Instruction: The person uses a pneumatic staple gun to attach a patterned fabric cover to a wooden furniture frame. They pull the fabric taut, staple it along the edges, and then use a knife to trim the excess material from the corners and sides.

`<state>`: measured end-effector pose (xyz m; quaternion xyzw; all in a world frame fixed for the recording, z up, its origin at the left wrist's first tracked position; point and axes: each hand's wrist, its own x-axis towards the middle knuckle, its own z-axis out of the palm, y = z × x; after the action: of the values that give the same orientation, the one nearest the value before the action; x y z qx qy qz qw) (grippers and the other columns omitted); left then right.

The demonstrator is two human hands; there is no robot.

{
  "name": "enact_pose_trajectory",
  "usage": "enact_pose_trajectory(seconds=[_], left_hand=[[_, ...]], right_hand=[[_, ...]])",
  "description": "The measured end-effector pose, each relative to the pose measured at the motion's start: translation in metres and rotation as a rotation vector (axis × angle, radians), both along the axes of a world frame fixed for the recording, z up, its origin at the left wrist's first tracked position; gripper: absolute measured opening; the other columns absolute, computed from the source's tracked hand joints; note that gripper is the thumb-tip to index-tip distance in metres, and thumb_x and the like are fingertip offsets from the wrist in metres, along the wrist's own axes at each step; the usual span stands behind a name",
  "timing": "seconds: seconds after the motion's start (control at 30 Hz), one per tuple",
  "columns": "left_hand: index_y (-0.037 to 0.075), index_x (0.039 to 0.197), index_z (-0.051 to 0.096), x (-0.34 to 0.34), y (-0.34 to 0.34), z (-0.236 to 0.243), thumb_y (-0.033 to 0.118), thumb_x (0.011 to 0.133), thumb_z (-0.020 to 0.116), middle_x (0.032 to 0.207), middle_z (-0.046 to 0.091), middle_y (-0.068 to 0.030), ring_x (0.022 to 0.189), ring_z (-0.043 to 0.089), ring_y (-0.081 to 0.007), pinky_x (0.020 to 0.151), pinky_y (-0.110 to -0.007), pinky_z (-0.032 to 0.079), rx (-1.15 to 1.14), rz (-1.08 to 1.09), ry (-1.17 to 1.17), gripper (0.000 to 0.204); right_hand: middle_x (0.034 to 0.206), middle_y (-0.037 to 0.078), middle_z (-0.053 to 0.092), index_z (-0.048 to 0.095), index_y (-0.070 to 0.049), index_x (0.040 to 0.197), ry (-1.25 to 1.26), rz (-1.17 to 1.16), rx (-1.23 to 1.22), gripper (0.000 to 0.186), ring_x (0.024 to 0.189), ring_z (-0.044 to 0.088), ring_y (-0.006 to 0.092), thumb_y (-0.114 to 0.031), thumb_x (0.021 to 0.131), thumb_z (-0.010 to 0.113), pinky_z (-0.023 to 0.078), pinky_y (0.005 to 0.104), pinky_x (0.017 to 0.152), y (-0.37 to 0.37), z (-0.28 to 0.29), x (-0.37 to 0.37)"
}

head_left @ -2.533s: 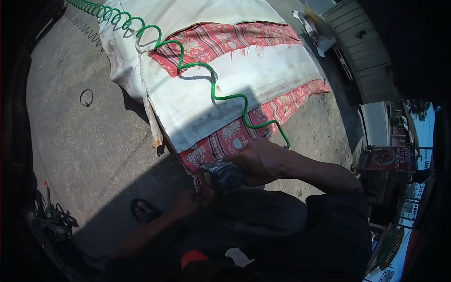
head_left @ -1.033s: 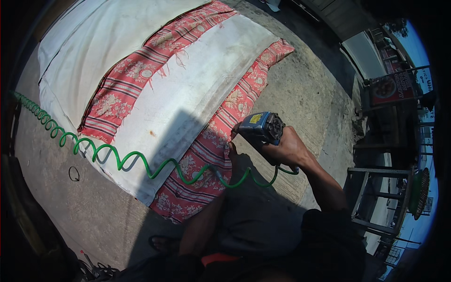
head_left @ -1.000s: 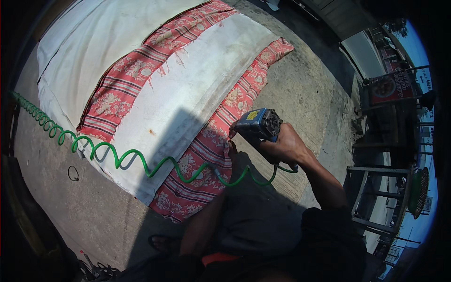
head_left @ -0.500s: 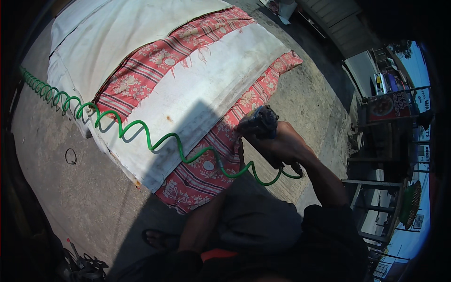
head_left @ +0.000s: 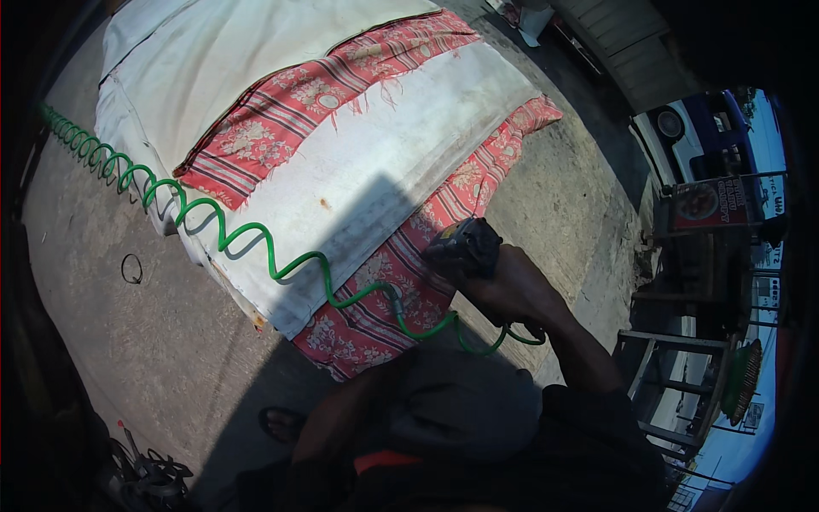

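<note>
My right hand [head_left: 520, 286] grips a dark pneumatic staple gun [head_left: 465, 247], its nose on or just over a red floral striped fabric strip [head_left: 397, 264]. The strip runs along the near edge of a large white fabric-covered piece [head_left: 307, 230]. My left forearm [head_left: 341, 410] reaches up from below toward that strip; its fingers are hidden. A green coiled hose [head_left: 256, 239] crosses the white cover and loops down to the gun.
Sunlit and shaded concrete [head_left: 145, 341] surrounds the piece, with a small black ring [head_left: 132, 269] on it. Dark tangled items [head_left: 153, 478] lie at lower left. A metal-framed stand [head_left: 665, 384], a signboard [head_left: 708, 205] and a parked vehicle [head_left: 682, 136] are at right.
My view has turned since 2.5 seconds ago, and the gun has moved along the red strip. In the last second it shifted only slightly; the vehicle has appeared at right.
</note>
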<state>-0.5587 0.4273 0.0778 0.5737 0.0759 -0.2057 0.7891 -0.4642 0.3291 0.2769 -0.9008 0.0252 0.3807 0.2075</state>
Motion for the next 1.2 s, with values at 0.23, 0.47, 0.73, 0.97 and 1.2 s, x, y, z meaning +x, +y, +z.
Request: enact_pose_trajectory(seconds=[0.23, 0.47, 0.73, 0.97, 1.2], left_hand=[[0.004, 0.118, 0.059, -0.01, 0.011, -0.002, 0.034, 0.104, 0.045, 0.119, 0.065, -0.0169, 0.106, 0.065, -0.028, 0.089, -0.043, 0.052, 0.002, -0.028, -0.005, 0.036], [0.004, 0.118, 0.06, -0.017, 0.024, -0.004, 0.031, 0.103, 0.046, 0.119, 0.065, -0.0171, 0.106, 0.065, -0.0291, 0.089, -0.044, 0.053, 0.007, -0.049, -0.001, 0.034], [0.004, 0.117, 0.061, -0.024, 0.032, -0.007, 0.029, 0.102, 0.048, 0.118, 0.066, -0.0174, 0.106, 0.066, -0.0303, 0.089, -0.045, 0.053, 0.014, -0.103, -0.004, 0.032], [0.004, 0.117, 0.062, -0.031, 0.051, -0.018, 0.027, 0.101, 0.05, 0.118, 0.067, -0.0176, 0.106, 0.067, -0.0314, 0.089, -0.046, 0.053, 0.083, -0.148, -0.071, 0.03], [0.004, 0.116, 0.063, -0.082, 0.13, 0.028, 0.025, 0.1, 0.052, 0.118, 0.067, -0.0179, 0.106, 0.067, -0.0325, 0.089, -0.047, 0.053, 0.463, -0.92, -0.67, 0.028]], right_hand=[[0.076, 0.017, 0.071, 0.074, -0.007, 0.101, -0.119, -0.094, 0.016, 0.056, 0.07, 0.071, 0.0278, -0.061, 0.089, 0.064, 0.052, 0.0425, 0.068, -0.005, 0.003, -0.004], [0.068, 0.011, 0.068, 0.071, -0.005, 0.092, -0.158, -0.129, 0.049, 0.052, 0.064, 0.069, 0.0218, -0.056, 0.089, 0.066, 0.051, 0.0391, 0.063, 0.001, -0.003, -0.028], [0.07, 0.007, 0.067, 0.071, -0.01, 0.11, -0.111, -0.107, -0.036, 0.033, 0.061, 0.064, 0.0149, -0.035, 0.088, 0.07, 0.051, 0.0336, 0.059, 0.017, -0.011, -0.031], [0.073, 0.012, 0.069, 0.07, 0.0, 0.101, -0.102, -0.272, 0.127, 0.029, 0.058, 0.068, 0.0213, -0.022, 0.082, 0.068, 0.051, 0.0361, 0.054, 0.005, -0.01, -0.019], [0.06, 0.004, 0.047, 0.058, 0.002, 0.103, -0.257, -0.595, 1.286, 0.019, 0.045, 0.05, 0.0187, -0.012, 0.09, 0.052, 0.05, 0.0354, 0.046, 0.003, -0.043, -0.022]])
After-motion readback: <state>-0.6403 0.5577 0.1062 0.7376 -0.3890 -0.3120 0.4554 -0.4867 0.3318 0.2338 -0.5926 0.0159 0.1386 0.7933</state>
